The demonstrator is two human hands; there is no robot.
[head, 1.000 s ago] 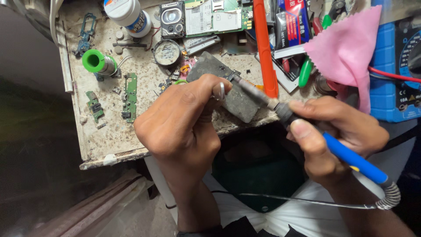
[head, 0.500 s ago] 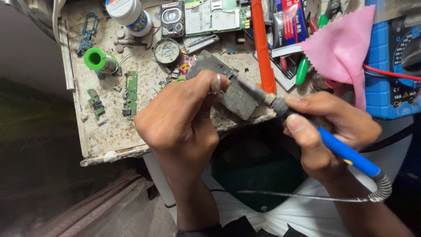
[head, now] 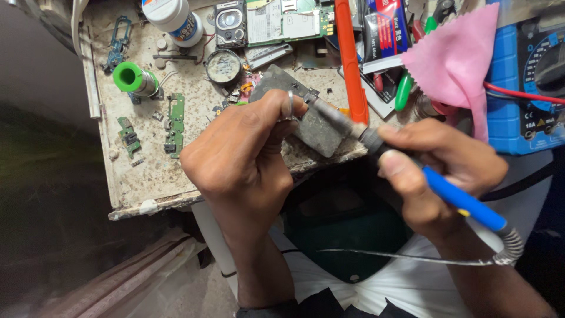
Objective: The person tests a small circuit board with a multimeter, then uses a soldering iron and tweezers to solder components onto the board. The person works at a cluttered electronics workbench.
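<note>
- Left hand point(head: 244, 156), mid frame, pinches a small part against the grey block point(head: 312, 121)
- Right hand point(head: 438, 171) grips the blue soldering iron point(head: 453, 197), tip at that part

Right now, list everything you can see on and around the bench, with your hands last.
Soldering iron: one, blue handle, in right hand, tip at grey block.
Grey block: one, bench front edge.
Solder spool: one, green, left side.
Small circuit boards: several, green, left of hands.
White jar: one, top left.
Pink cloth: one, top right.
Multimeter: one, blue, far right.
Orange tool: one, top centre.
Workbench: one, stained beige.
Left hand: pinching something small on block.
Right hand: gripping iron.
</note>
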